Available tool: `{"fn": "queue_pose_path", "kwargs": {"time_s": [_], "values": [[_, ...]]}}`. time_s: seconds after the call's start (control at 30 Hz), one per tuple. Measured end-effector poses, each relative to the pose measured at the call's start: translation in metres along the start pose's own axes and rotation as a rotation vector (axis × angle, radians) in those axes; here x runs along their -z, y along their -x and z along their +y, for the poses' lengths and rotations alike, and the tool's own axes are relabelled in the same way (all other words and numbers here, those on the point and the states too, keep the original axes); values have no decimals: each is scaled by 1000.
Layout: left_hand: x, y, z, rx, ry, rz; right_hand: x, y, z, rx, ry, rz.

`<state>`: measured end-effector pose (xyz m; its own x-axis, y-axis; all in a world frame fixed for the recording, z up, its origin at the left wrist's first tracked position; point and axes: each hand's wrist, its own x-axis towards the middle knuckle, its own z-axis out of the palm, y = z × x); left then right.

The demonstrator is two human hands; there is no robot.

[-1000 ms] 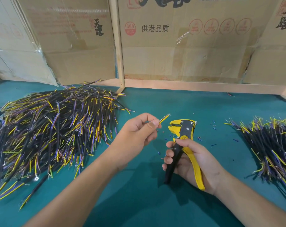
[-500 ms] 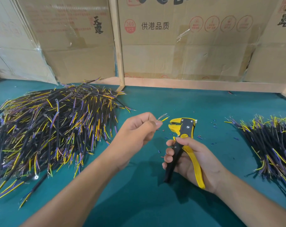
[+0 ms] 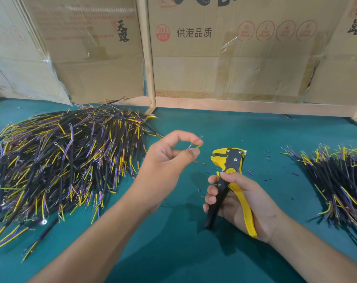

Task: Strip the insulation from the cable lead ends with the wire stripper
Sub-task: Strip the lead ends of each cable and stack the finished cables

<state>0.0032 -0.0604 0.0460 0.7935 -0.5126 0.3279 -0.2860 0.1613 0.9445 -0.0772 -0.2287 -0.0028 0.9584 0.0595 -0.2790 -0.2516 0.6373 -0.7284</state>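
Note:
My left hand [image 3: 169, 160] is raised over the middle of the teal table and pinches the short lead ends of a cable [image 3: 196, 145] between thumb and fingertips; a yellow lead and bare strands poke out, the rest of the cable is hidden by the hand. My right hand [image 3: 240, 201] grips the handles of the yellow and black wire stripper [image 3: 229, 160], whose jaws point up and left, a short gap right of the lead ends.
A big heap of black cables [image 3: 57, 160] with yellow and purple leads covers the table's left. A smaller heap [image 3: 340, 180] lies at the right edge. Bits of cut insulation [image 3: 253, 172] dot the teal table [image 3: 173, 252]. Cardboard boxes [image 3: 234, 58] stand along the back.
My left hand has shifted its fingers on the lead ends and drawn slightly away from the stripper jaws; bare strands now show at the tips. The right hand with the stripper has barely moved.

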Motion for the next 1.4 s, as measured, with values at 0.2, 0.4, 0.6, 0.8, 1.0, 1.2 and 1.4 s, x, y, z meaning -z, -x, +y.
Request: {"fn": "queue_pose_path", "kwargs": {"time_s": [0.2,0.4,0.6,0.8,1.0,1.2,1.4], "values": [[0,0,-2,-39,-35,-10,0,0,0,-7,0,-4],[0,0,-6,-59,-102,11,1,0,0,-13,-7,-3],[0,0,-6,-61,-198,-14,0,0,0,-6,-5,-12],[4,-5,-6,54,-122,-72,0,1,0,-5,-7,-21],[2,-1,-4,-52,-175,-72,-1,1,0,-11,-17,-17],[-1,2,2,-51,-231,-41,-2,1,-1,-8,-14,-16],[-2,2,0,-41,-266,-15,-3,2,-1,0,-7,-12]]}}
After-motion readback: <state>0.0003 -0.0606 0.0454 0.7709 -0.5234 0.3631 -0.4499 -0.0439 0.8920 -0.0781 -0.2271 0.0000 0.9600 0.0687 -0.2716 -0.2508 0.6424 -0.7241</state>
